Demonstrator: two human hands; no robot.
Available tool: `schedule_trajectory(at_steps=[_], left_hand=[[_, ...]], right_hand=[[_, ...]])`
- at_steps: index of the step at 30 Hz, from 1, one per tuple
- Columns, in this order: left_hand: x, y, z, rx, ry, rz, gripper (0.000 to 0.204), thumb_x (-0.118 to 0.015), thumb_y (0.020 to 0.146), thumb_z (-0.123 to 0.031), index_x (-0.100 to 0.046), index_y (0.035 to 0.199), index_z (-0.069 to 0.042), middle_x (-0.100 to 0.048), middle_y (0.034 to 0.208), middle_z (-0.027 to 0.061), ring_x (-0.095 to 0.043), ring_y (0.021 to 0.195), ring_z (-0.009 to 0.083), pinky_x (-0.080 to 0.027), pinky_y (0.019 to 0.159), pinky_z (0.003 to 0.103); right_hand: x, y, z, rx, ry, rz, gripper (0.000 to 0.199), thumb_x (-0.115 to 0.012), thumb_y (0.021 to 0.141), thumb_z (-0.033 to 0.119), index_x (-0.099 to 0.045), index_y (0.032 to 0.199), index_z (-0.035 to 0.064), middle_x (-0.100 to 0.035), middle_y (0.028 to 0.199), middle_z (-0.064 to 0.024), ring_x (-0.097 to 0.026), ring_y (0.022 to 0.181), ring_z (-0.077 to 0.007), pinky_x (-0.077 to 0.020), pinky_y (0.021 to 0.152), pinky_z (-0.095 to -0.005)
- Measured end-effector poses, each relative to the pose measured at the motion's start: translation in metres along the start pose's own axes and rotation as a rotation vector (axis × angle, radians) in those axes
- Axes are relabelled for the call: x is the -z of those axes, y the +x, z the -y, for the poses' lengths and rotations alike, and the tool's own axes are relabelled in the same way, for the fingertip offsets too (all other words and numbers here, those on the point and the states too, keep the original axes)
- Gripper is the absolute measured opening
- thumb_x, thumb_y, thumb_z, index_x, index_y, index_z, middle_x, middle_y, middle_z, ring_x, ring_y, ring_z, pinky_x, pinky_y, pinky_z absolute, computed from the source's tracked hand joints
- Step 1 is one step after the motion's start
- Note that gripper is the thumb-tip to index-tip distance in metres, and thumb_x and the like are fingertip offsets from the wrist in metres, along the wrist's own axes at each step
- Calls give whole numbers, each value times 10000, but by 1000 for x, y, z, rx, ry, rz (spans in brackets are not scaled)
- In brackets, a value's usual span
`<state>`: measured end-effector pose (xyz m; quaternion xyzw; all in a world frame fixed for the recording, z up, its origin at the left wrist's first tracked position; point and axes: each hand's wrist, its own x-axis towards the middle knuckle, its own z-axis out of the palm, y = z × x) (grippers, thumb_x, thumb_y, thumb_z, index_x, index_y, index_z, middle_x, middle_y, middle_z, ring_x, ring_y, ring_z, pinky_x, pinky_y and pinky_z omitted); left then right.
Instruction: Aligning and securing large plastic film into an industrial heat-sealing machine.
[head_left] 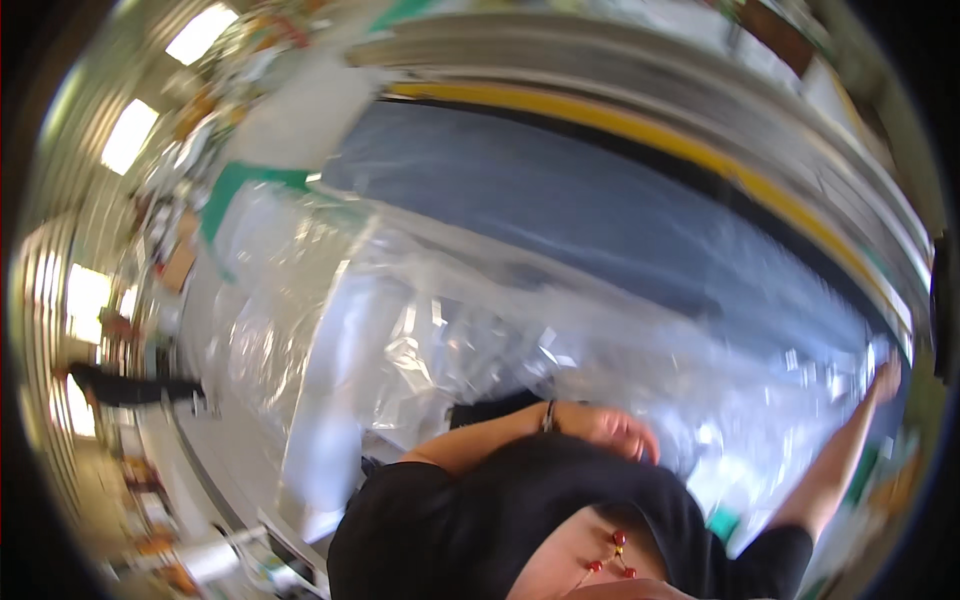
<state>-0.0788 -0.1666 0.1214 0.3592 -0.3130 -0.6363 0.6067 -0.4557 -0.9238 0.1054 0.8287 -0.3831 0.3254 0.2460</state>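
Note:
A large clear plastic sheet [480,320], crinkled and shiny, spreads in front of me over a long table. My left hand [610,432] is near my chest, above the sheet's near part. Its fingers curl inward, and nothing shows in them. Stretched out to the far right, my right hand [885,380] is at the sheet's right end, beside the dark blue-grey surface [600,210]. That hand is small and smeared, so its grip on the plastic cannot be made out. Beyond the sheet, the dark surface runs along a yellow strip [640,125].
A long grey metal beam [600,60] crosses behind the yellow strip. More clear plastic [270,300] lies at the left, beside a green piece [240,195]. Farther left are a person's dark sleeve [140,388] and cluttered shelves. Motion blurs much of the view.

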Motion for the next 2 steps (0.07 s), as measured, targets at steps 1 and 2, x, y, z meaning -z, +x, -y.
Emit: schedule_trajectory(at_steps=[1,2], left_hand=[[-26,13,27,261,-259,155,223,-511,849,-210,-523,998,-45,-563,813,37,-547,779,102,-448,701,252],[-19,18,48,295,-437,-24,264,-493,856,-267,-526,999,-47,-566,801,36,-542,761,117,-438,699,248]], right_hand=[[-18,-14,47,20,23,-35,328,-449,759,189,-573,1062,173,-588,1014,-62,-575,830,-215,-471,680,-304],[-24,-8,146,-106,-93,165,314,-466,749,216,-591,1037,202,-614,925,-52,-590,733,-207,-475,621,-309]])
